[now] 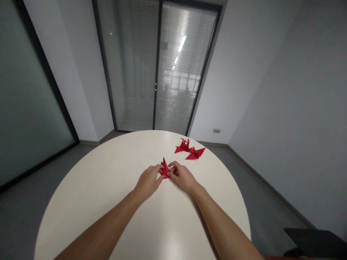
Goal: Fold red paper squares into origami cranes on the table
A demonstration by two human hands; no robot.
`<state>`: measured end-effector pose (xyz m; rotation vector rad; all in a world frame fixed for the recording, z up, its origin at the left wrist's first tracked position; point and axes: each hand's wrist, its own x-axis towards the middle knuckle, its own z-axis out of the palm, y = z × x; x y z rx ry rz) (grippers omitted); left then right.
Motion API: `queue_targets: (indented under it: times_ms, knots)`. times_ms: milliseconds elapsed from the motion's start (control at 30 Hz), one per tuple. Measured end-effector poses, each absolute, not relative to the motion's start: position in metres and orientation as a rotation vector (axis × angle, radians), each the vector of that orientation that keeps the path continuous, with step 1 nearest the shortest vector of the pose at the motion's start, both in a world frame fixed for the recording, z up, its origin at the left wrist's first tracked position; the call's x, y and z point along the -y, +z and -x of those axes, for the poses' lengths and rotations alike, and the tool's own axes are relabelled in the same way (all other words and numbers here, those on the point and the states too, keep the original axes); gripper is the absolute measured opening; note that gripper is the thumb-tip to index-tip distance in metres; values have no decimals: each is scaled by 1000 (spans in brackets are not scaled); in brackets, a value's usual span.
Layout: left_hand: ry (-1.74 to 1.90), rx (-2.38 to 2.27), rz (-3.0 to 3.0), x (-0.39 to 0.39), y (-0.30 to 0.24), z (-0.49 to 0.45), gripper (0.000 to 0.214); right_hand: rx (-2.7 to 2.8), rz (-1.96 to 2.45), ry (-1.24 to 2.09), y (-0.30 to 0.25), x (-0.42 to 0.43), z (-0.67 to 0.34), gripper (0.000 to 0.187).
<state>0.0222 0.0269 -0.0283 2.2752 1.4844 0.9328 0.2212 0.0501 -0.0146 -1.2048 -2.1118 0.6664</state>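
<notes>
A piece of folded red paper (165, 169) with a pointed tip stands between my hands, a little above or on the tabletop. My left hand (148, 180) pinches its left side, thumb below and fingers above. On its right edge, the curled fingers of my right hand (183, 177) close on the paper near its lower corner. Fingertips cover parts of both edges. Just beyond my right hand lie two red origami cranes (195, 153), close together with wings spread.
The round white table (89, 187) fills the lower middle. Beyond it stands a glass partition with blinds (135, 72). Grey-white walls (292, 119) rise at the right. A black chair part (317, 240) shows at the lower right.
</notes>
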Motion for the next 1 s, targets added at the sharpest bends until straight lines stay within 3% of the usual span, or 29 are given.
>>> queue_targets:
  times_ms: [300,733,1000]
  knots:
    - [793,-1488,-2440,-24,-23,-22,23,2288,1176,439,-10,-49,-220,21]
    - [808,-1419,-2466,-21,-22,-23,23,2396,985,389,-8,-48,-224,17]
    - [834,-1267,-2455,-26,-22,-17,20,2563,947,325,-18,-52,-225,44]
